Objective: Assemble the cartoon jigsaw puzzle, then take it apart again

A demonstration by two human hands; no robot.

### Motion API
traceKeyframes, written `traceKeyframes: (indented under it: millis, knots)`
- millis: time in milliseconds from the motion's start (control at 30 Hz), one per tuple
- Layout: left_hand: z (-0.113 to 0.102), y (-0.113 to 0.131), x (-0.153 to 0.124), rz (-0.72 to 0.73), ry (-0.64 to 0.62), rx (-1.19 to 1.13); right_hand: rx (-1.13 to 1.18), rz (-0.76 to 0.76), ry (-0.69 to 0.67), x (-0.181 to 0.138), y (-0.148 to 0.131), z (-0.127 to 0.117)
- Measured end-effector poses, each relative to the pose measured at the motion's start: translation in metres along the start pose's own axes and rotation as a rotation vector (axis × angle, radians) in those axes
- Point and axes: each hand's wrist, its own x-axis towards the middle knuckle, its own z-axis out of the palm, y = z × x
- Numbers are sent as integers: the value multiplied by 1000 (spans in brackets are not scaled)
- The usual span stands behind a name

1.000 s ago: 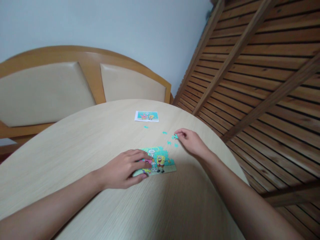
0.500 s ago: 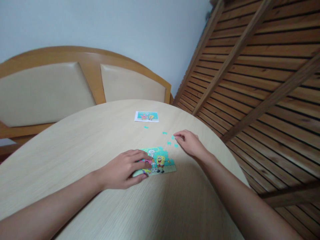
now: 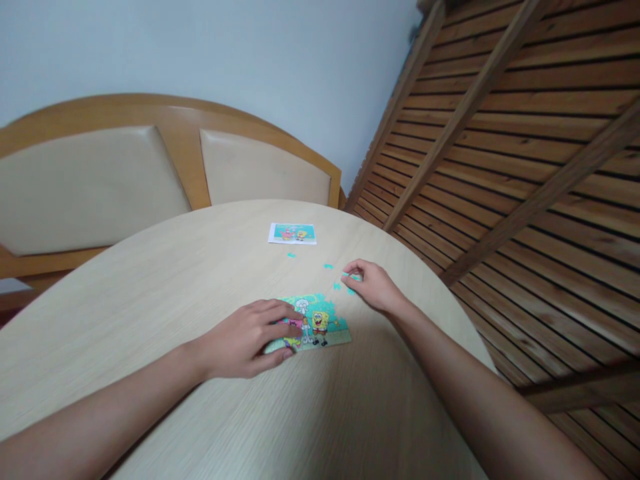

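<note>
A partly assembled cartoon jigsaw puzzle (image 3: 333, 335) lies on the table, its upper edge jagged. My left hand (image 3: 253, 337) rests on the puzzle's left part with fingers stretched out, covering some of the picture. Beyond the puzzle's upper right corner, my right hand (image 3: 373, 285) pinches a small turquoise puzzle piece (image 3: 345, 275) between thumb and fingertips, mostly hidden by them. Close to that hand lies a loose turquoise piece (image 3: 337, 287), and another loose piece (image 3: 329, 266) sits a little farther off. Part of one more shows beneath the right hand.
Toward the far side of the round wooden table (image 3: 165, 287) lies a picture card (image 3: 296, 233) with a similar cartoon scene. One separate turquoise piece (image 3: 291, 255) is just below it. A padded wooden headboard (image 3: 175, 160) stands behind, and a slatted wooden panel (image 3: 475, 153) rises at right.
My right hand has shifted slightly left, and its thumb and fingers have closed on a turquoise piece. My left hand has stayed on the puzzle.
</note>
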Motion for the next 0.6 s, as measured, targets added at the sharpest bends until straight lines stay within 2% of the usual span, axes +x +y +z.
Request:
traceKeyframes:
  millis: [100,200,333,600]
  knots:
    - [0,0,0,1,5,-2,158,-72,-8,-5,-10,-3]
    - [0,0,1,4,9,-1,252,-167,-103,-10,-20,-2]
    - [0,0,0,-3,5,-7,258,-244,-215,-16,-26,2]
    - [1,-1,0,0,20,-13,224,-237,-245,-18,-30,4]
